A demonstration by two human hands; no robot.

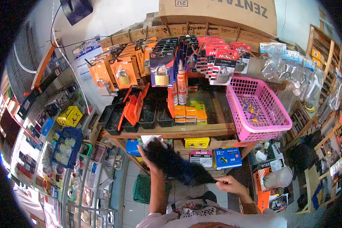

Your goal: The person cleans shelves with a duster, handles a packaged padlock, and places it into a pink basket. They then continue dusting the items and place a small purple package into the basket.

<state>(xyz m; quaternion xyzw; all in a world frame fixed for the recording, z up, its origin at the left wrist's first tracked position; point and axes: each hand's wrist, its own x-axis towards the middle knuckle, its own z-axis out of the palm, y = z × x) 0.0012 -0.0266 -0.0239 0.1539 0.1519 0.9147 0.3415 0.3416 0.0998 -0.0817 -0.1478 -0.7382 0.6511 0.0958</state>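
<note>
A dark, fluffy duster-like thing [182,165] stretches between my two hands in front of the wooden shelf. My left hand [150,159] is at its upper left end, beside something white [148,139]; the dark thing covers part of this hand, and its grip is unclear. The fingers of my right hand [228,185] are closed on the thin lower right end. Above, on the shelf, are black bins [146,114] with orange-red lids [133,110], small orange boxes [190,113] and a glue tube [181,87].
A pink basket [260,131] stands on the shelf's right side. Packaged padlocks [162,68] hang above. Below are a blue box [227,157] and a green basket [141,189]. Metal racks [81,182] line the left; a clear container [278,177] stands right.
</note>
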